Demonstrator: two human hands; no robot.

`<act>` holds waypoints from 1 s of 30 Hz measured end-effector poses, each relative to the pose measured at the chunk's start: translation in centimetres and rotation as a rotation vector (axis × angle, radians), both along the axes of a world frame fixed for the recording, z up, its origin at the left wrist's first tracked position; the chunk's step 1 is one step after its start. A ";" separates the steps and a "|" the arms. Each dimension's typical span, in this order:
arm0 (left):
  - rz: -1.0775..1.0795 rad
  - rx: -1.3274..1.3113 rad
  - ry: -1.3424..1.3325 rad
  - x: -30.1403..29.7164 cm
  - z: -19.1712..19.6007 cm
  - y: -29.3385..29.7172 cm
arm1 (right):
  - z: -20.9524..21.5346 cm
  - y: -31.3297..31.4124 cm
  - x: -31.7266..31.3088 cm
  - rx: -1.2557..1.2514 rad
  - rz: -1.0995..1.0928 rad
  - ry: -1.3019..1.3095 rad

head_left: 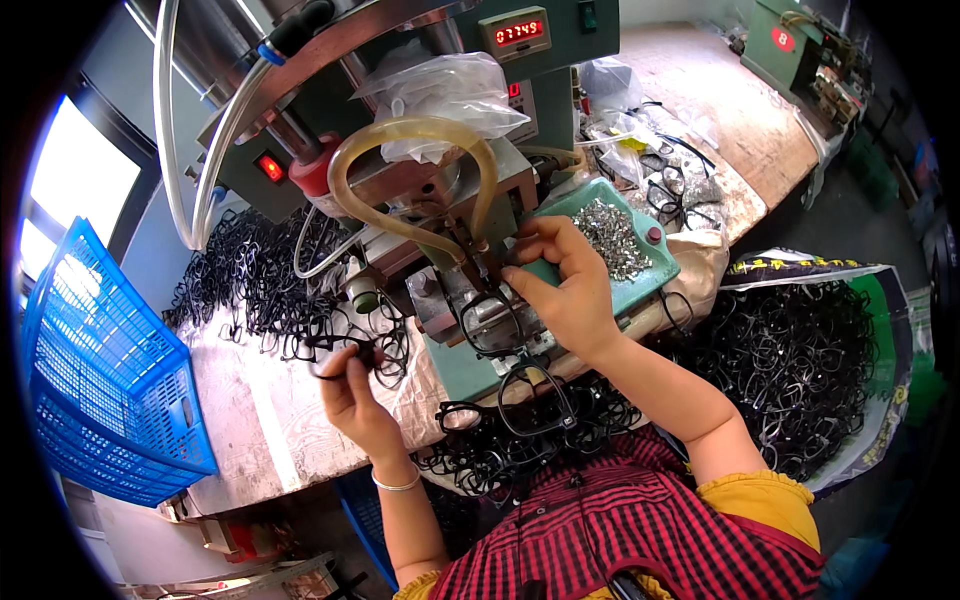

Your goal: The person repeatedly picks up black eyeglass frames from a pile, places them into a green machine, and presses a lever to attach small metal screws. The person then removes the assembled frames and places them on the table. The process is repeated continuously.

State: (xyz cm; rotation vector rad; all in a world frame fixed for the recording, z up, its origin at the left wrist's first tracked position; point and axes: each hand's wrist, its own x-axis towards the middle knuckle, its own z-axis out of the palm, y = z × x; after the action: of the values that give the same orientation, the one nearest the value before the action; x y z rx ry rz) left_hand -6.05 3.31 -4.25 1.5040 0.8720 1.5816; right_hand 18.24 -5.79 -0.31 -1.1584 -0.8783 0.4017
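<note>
A black eyeglass frame sits in the press machine's metal fixture, below its bent amber hose. At that fixture is my right hand, its thumb and fingers pinched close to the top of the frame. What the fingertips hold is too small or hidden to make out. My left hand, lower left, has its fingers closed on a dark eyeglass frame at the near side of the heap. One more black frame hangs at the table's front edge, just below the fixture.
Black frames lie heaped on the table's left. A green tray of small metal parts stands right of the press. A blue basket is far left; a large sack full of black frames is on the right. More frames lie near my lap.
</note>
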 end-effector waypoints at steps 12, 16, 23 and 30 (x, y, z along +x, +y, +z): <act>-0.188 0.509 -0.057 5.6 10.7 -0.8 | 3.2 -1.1 -1.5 -0.020 0.166 0.076; -0.324 0.591 0.253 5.0 8.3 -3.6 | 2.1 -2.1 1.5 -0.126 0.096 -0.265; -0.501 0.915 0.512 7.0 7.0 -3.6 | -7.7 -2.9 10.8 -0.522 -0.479 -0.963; -0.511 0.873 0.490 7.4 6.8 -3.7 | -7.2 -0.3 10.5 -0.396 -0.457 -0.941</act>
State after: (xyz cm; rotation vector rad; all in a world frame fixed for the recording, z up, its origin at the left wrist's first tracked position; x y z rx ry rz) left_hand 1.35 -0.44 2.52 2.5430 -0.0601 1.2522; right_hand 28.75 -6.12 -7.53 -1.9163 -1.3148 -0.4171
